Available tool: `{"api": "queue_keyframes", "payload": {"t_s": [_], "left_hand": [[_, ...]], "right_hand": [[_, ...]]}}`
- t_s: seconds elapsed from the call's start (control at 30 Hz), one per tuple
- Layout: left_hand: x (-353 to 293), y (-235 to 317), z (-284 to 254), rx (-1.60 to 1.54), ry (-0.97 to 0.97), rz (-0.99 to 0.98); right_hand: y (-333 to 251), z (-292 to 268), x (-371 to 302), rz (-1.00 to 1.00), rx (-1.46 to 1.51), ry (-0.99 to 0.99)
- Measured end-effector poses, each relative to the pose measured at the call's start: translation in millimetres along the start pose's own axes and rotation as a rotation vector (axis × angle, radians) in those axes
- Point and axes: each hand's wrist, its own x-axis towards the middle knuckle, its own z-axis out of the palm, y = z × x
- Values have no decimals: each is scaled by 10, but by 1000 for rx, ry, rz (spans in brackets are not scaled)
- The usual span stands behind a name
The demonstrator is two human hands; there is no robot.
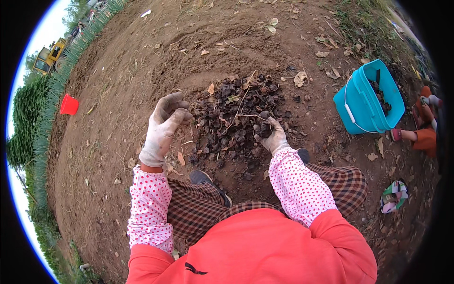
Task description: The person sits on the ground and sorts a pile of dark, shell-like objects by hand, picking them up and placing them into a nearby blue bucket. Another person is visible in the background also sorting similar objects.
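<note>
A heap of dark, shrivelled nut-like lumps and husks (227,116) lies on the soil before me, with thin dry stems across it. My right hand (275,139), in a dirty pale glove, is at the heap's right side. Its thumb and fingers close round a dark roundish lump (265,128); its exact kind is hard to tell. My left hand (165,124), gloved too, is raised by the heap's left edge. The fingers are loosely curled, apart from the thumb, and I see nothing between them.
A turquoise bucket (353,105) with dark pieces inside stands at the right. Beyond it, another person's orange-clad leg (424,141) shows. A red bucket (69,104) sits far left near green plants. A green-and-white bundle (394,196) lies at the lower right. My shoes flank the heap's near side.
</note>
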Motion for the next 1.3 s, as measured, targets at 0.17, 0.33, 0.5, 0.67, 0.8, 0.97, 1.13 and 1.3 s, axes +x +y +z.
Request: {"api": "queue_keyframes", "payload": {"t_s": [0.17,0.33,0.5,0.67,0.8,0.97,1.13,1.3], "left_hand": [[141,-544,-910,195,245,-182],[337,-738,-754,187,171,-224],[406,-753,-504,402,-4,-83],[399,-783,-421,893,-95,34],[308,-661,-342,1106,-241,44],[256,-733,-447,1074,-243,54],[214,-541,-239,1171,-302,61],[19,-327,-228,1275,-374,50]], "right_hand": [[-208,-100,72,-58,95,-269],[-336,156,-102,-104,133,-386],[-266,307,-113,-175,175,-239],[-167,19,-42,-92,400,9],[-419,-86,50,-196,374,227],[-2022,292,-93,-517,236,150],[-3957,556,-1135,-933,302,145],[-3938,420,-1673,-903,-50,712]]}}
